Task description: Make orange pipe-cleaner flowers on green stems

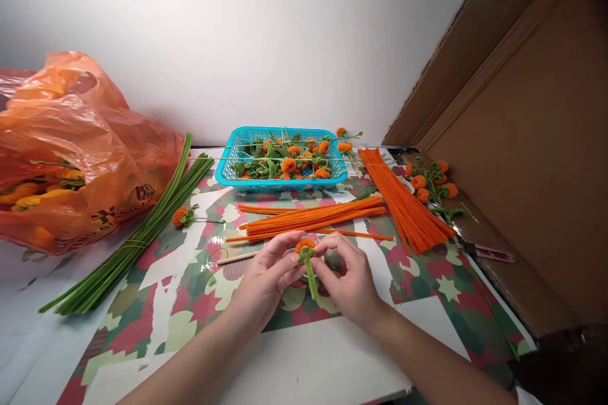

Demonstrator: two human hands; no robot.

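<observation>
Between both hands, at the clock's centre: a fuzzy orange flower (304, 245) with a green collar, its short stem pointing to six o'clock.
Left hand (263, 275): thumb and fingers pinching the flower from the nine o'clock side.
Right hand (351, 275): fingers pinching it from three o'clock; gripping from both sides probably keeps so small a bloom steady.
Basket (280, 185): turquoise, at twelve o'clock on the patterned bench (403, 285), its walls seemingly there to keep the many small orange flowers and green pieces together.
Orange strips: one bundle (308, 220) at twelve, just beyond the hands, another (403, 202) fanned at two, presumably for easy reach (a pale stick (237, 257) lies beside the nearer bundle).
Green strips (118, 259): at nine o'clock, a tie round them likely stopping any spread.
Single flower (180, 218): toward ten, lying on its side.
Plastic bag (71, 117): orange, at ten, with yellow and orange blooms inside.
Lettering (114, 215): dark capitals on the bag; a Y seems readable, creases spoil the rest.
</observation>
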